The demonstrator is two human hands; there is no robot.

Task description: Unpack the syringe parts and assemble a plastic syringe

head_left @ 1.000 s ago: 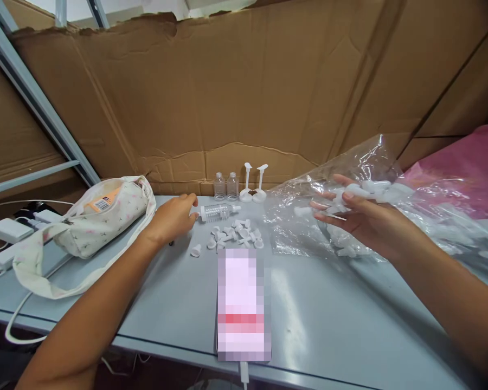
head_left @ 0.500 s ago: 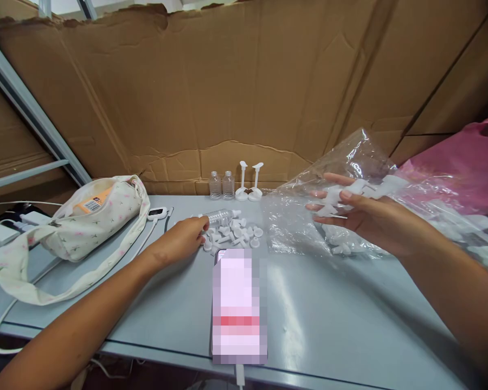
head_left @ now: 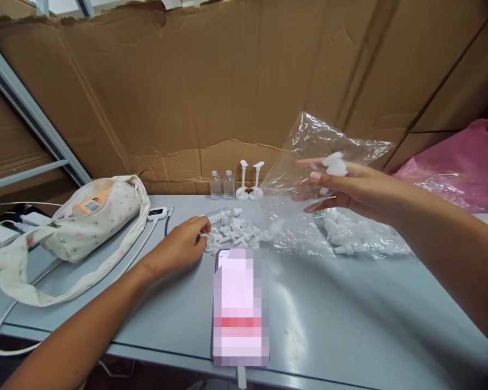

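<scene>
I see the left hand (head_left: 183, 246) resting low on the grey table (head_left: 350, 314), its fingers curled and pinching at the near edge of a heap of small white plastic caps (head_left: 238, 233); whether one cap is truly gripped between the fingertips I cannot tell; the right hand (head_left: 341, 187) hangs raised above the table, well apart from the left, its fingers closed loosely on a white pump sprayer head (head_left: 334, 164) with a thin tube pointing down and left; just behind that hand a clear plastic bag (head_left: 329, 143) stands crumpled, with more white parts lying in it on the table; a clear small bottle (head_left: 222, 215) lies on its side touching the heap; two upright bottles (head_left: 222, 184) and two white stands (head_left: 250, 181) stand by the cardboard wall (head_left: 228, 81); a phone (head_left: 239, 306) lies near me; a floral bag (head_left: 89, 216) sits at the left
</scene>
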